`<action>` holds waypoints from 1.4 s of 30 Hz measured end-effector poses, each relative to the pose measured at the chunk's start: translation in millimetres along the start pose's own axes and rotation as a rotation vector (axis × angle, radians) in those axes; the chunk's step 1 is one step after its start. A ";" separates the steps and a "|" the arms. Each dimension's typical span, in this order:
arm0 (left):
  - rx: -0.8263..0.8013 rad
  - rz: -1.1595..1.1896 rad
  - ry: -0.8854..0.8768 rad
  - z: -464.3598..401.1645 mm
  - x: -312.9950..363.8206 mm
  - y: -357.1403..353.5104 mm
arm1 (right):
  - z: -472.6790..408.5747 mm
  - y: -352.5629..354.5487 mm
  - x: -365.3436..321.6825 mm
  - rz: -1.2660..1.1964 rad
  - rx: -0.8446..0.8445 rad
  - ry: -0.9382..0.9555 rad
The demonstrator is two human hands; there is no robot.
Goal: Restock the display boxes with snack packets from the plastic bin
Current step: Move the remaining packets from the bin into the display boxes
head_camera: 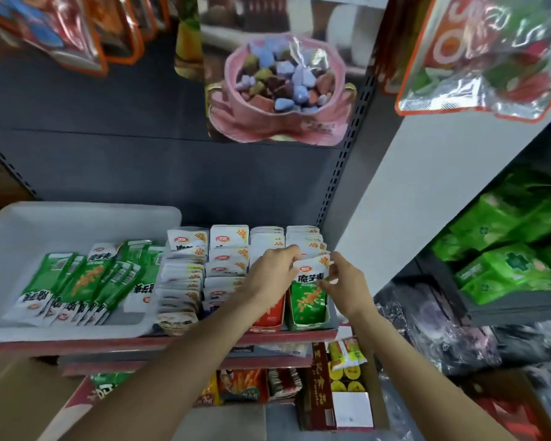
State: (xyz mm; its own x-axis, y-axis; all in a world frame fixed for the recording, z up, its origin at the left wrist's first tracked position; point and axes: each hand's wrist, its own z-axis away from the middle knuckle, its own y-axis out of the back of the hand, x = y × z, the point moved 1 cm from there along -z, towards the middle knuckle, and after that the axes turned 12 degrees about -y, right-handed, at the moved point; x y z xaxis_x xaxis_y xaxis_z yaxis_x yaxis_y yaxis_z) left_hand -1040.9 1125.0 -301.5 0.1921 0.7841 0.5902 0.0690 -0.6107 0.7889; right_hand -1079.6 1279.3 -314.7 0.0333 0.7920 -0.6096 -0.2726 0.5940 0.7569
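Over the rightmost display box (307, 316), my left hand (269, 278) and right hand (347, 281) meet on one green snack packet (309, 289) — left fingers curled over its upper left edge, right fingers pinching its right side. It stands upright at the box's front, touching the packets behind. Beside it is a red-fronted box (269, 315); the white plastic bin (77, 224) — green packets (86, 281) lying loose inside — sits at the shelf's left end.

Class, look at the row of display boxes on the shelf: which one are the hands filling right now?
The green-fronted display box at the row's right end. Both the left hand and right hand hold a green snack packet over it; its neighbour is red-fronted.
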 end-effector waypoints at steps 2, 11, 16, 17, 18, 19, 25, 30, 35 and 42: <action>-0.024 -0.076 0.004 -1.2 -0.8 -3.9 | -2.6 0.8 -1.1 -0.014 0.028 0.039; -0.015 -0.125 0.005 -4.4 -3.3 0.7 | -10.2 -5.9 -13.5 0.215 0.047 0.186; 0.252 0.069 0.043 20.7 -12.2 50.4 | 3.9 -14.8 -72.5 0.050 0.007 0.317; 0.294 0.087 0.070 29.7 -19.1 61.4 | 7.2 -20.6 -87.6 0.026 -0.032 0.341; 0.338 0.108 0.106 39.9 -28.2 72.5 | 10.6 -27.4 -103.4 0.009 -0.067 0.375; 0.382 0.124 0.143 51.0 -38.9 83.8 | 14.0 -35.5 -118.8 0.002 -0.097 0.410; 0.592 0.140 0.411 125.4 -128.2 149.9 | 38.8 -111.5 -213.0 0.018 -0.235 0.599; 0.557 0.102 0.642 182.9 -216.6 192.8 | 49.8 -210.0 -274.1 0.212 -0.400 0.640; 0.010 -0.114 0.814 202.9 -293.5 210.0 | 40.2 -294.9 -291.6 0.453 -0.522 0.493; -0.218 -0.038 0.739 215.0 -350.4 194.2 | 25.7 -335.9 -284.7 0.726 -0.554 0.432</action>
State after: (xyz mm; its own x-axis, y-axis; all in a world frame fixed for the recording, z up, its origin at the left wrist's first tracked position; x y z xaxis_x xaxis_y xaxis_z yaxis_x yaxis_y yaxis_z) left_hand -884.3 707.8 -391.9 -0.5152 0.7212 0.4631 -0.1467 -0.6066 0.7814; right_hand -972.9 858.0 -389.3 -0.6394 0.7517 -0.1614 -0.5007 -0.2478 0.8294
